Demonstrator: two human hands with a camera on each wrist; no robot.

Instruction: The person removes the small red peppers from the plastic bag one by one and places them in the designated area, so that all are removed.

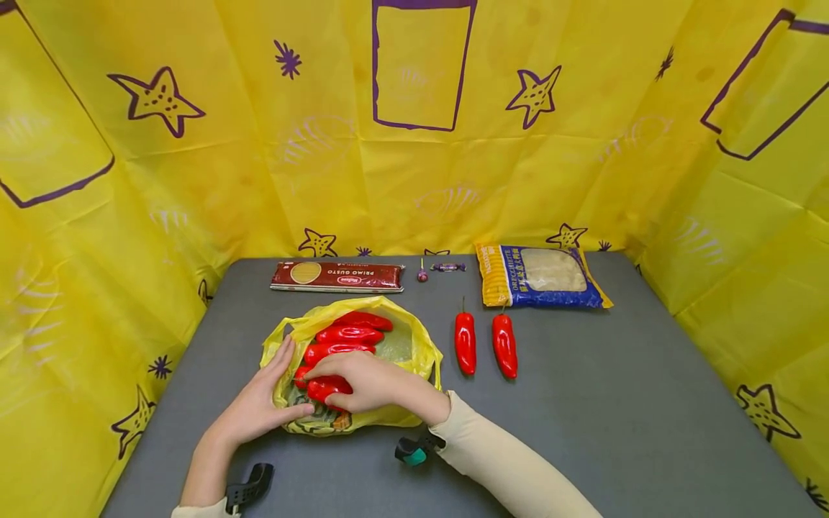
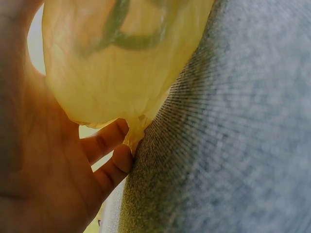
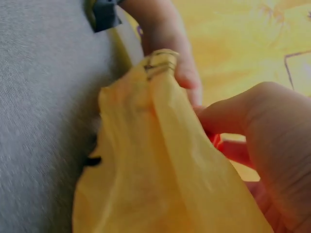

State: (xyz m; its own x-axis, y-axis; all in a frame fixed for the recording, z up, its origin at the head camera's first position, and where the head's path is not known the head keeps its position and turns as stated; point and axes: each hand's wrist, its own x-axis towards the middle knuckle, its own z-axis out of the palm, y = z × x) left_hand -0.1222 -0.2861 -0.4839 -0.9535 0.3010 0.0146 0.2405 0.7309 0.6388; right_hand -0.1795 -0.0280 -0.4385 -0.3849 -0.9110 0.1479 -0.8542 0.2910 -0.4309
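A yellow plastic bag (image 1: 421, 338) lies on the table with its mouth spread, several red chili peppers (image 1: 350, 334) lined up inside. My right hand (image 1: 365, 378) reaches in over the right rim and grips a red pepper (image 1: 327, 388) near the bag's front. At the left rim my left hand (image 1: 262, 403) holds the bag, thumb over the front edge and fingers spread along the side. In the left wrist view its fingertips (image 2: 121, 158) curl at a gathered corner of the bag (image 2: 131, 73). Bag film covers much of the right wrist view, beside my right thumb (image 3: 228, 114).
Two more red peppers (image 1: 465, 343) lie right of the bag, side by side. Behind are a dark red pasta pack (image 1: 337, 277), a lollipop (image 1: 422, 275), a purple-wrapped candy (image 1: 448, 267) and a blue and yellow orecchiette bag (image 1: 544, 277). Yellow cloth (image 1: 414, 180) encloses the grey table (image 1: 615, 403).
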